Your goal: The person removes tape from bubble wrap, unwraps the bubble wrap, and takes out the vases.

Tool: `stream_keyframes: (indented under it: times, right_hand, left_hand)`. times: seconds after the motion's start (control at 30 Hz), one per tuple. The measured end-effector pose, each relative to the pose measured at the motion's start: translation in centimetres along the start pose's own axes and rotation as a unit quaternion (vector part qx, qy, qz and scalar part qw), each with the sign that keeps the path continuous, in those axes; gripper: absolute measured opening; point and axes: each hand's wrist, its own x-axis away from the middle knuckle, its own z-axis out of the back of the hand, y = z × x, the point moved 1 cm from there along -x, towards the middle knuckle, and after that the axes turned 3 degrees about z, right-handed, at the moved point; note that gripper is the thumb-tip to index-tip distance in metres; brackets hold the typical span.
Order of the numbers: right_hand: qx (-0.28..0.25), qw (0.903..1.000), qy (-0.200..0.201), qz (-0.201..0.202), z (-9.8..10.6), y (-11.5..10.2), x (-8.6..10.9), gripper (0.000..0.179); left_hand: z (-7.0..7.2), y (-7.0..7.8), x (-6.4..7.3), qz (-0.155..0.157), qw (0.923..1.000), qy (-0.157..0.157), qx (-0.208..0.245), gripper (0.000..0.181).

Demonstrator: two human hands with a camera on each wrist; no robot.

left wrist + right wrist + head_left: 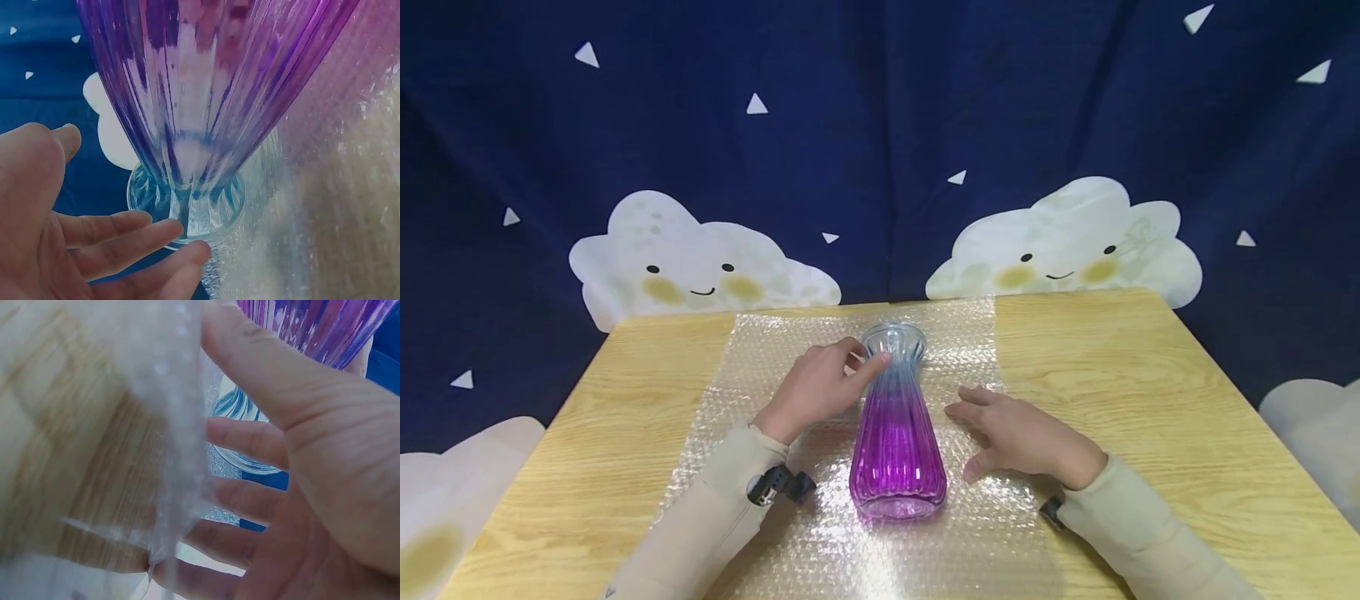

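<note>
A ribbed glass vase [898, 442], purple at the base and pale blue at the flared mouth, lies on a sheet of bubble wrap [970, 546]. Its base faces me and its mouth points away. My left hand [822, 385] is at the narrow neck from the left, thumb over the glass in the head view. In the left wrist view its fingers [137, 244] extend loosely by the clear rim; whether they touch it I cannot tell. My right hand [1026, 435] is spread low over the wrap, apart from the vase, with a blurred wrap edge [181, 425] by its fingers.
Beneath the wrap is a light wood-grain table [1097, 358], bare of wrap on both sides. A dark blue curtain [880, 150] with clouds and white triangles hangs behind it. Each sleeve carries a black wrist device [767, 485].
</note>
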Motion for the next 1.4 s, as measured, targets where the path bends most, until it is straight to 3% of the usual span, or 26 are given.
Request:
stream_keyframes:
  times: [0.5,0.77,1.17,1.4]
  right_hand:
    - [-0.007,1.0000,0.002,0.005,-0.1,0.0,-0.2,0.092]
    - [-0.005,1.0000,0.000,0.005,-0.1,0.0,-0.2,0.093]
    - [-0.003,0.9999,0.005,0.009,-0.1,0.2,-0.1,0.093]
    - [-0.006,1.0000,0.003,0.003,-0.1,0.2,0.0,0.094]
  left_hand:
    - [-1.5,-0.7,-0.2,0.033,0.9994,0.006,-0.001,0.066]
    - [-2.6,-1.2,-0.4,0.044,0.9986,-0.027,0.013,0.062]
    - [-3.6,-1.2,-0.6,0.071,0.9949,-0.043,0.057,0.064]
    - [-4.3,-1.4,-0.5,0.090,0.9874,-0.069,0.110,0.067]
